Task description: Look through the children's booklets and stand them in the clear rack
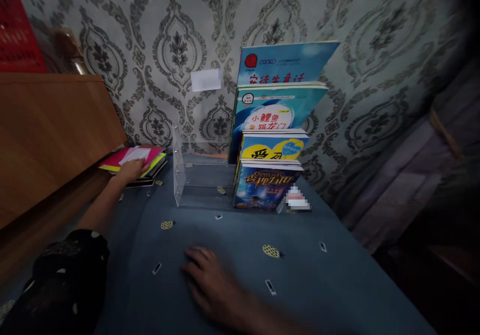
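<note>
My left hand [132,171] reaches to the far left, onto a stack of books or booklets [155,167]. It touches the stack's near side by a white paper [137,154] lying on a pink cover [116,159]. How its fingers are set is too small and dark to make out. My right hand [212,282] rests low over the blue tablecloth, slightly blurred, its fingers loosely bent and apart with nothing in them. Beyond it stands a clear acrylic book rack [178,175]. Books stand in tiers at its right side, with a dark blue book [266,187] in front.
A wooden cabinet [48,135] borders the table on the left, with a red basket [18,30] on top. Patterned wallpaper backs the table, with a white label [206,80] on it. A grey curtain [405,160] hangs at right. The blue tablecloth [300,285] has pineapple prints.
</note>
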`<move>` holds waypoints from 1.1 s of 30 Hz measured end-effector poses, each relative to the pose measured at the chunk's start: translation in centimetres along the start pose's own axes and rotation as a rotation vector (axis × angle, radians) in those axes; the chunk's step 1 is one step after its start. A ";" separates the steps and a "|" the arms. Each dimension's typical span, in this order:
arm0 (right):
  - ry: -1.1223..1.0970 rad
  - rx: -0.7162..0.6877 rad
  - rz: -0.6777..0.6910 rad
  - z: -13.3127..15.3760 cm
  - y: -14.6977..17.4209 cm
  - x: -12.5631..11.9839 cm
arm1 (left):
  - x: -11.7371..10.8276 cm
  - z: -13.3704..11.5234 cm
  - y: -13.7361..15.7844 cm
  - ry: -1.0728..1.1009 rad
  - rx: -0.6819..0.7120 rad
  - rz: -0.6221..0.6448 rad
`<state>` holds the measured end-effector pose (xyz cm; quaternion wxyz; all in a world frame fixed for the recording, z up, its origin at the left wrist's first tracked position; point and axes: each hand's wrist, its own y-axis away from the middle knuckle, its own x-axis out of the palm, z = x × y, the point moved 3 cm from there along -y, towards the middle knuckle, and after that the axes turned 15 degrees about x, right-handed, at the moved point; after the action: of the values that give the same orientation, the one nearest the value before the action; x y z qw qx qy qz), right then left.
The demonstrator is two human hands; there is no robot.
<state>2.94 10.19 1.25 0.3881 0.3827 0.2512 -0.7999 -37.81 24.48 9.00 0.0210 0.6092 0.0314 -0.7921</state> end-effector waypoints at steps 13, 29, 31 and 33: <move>0.017 -0.037 -0.074 0.2 -0.1 0.0 | -3.6 -0.7 5.4 -0.140 0.080 0.074; -0.166 0.108 -0.160 -1.4 -0.7 0.9 | -4.3 -9.0 25.9 0.434 0.301 0.108; -0.208 0.119 -0.175 -1.5 -1.0 0.9 | -3.6 -9.4 27.2 0.573 0.294 0.123; -0.223 0.091 -0.170 -1.5 -1.2 1.0 | -2.4 -9.1 26.8 0.575 0.199 0.045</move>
<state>2.19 11.44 -0.32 0.3266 0.2860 0.2017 -0.8780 -26.51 -1.58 8.39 -0.0311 0.8079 -0.0554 -0.5859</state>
